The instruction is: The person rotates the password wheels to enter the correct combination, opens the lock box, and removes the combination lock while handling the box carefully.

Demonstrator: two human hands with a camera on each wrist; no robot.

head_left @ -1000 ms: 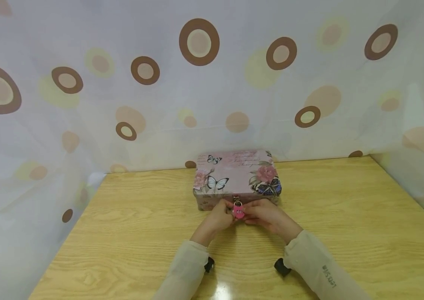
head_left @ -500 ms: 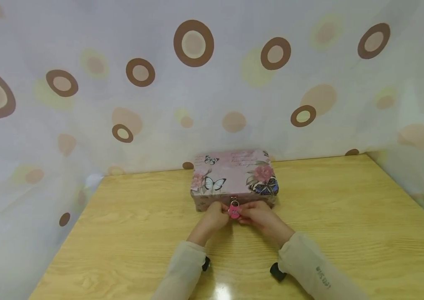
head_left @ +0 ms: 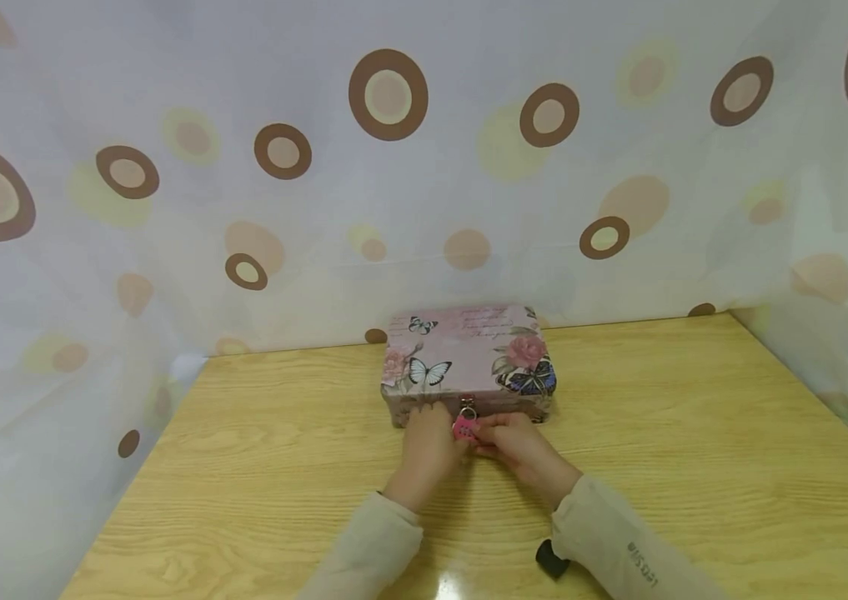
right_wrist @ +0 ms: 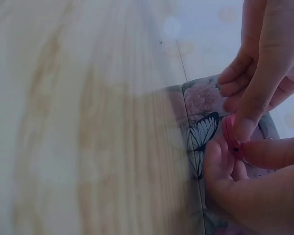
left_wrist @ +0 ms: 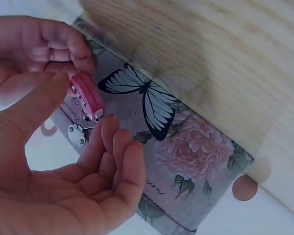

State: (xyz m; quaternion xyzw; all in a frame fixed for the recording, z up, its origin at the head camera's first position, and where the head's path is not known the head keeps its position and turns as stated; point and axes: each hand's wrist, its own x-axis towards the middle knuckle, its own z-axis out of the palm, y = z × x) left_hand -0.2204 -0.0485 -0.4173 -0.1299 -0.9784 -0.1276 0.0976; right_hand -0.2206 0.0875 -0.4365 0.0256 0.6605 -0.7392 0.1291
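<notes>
A pink combination padlock [head_left: 464,428] hangs by its shackle from the metal latch [left_wrist: 77,136] on the front of a floral tin box [head_left: 461,350] with butterflies. My right hand [head_left: 529,450] pinches the padlock between thumb and fingers from the right. The left hand [head_left: 427,446] is on its left side, straight thumb touching the dial face in the right wrist view. Its other fingers [left_wrist: 130,161] bend loosely in front of the box, their tips close to the shackle end. In the head view the back of this hand hides part of the box front.
The box stands on a wooden table [head_left: 281,483] near its back edge. Behind and at both sides hangs a pale curtain [head_left: 424,183] with brown and peach circles. A black wrist device [head_left: 552,558] sits under the right sleeve.
My left hand has turned and moved forward, its knuckles now higher against the box front. The right hand keeps its pinch on the padlock. The head view has shifted slightly.
</notes>
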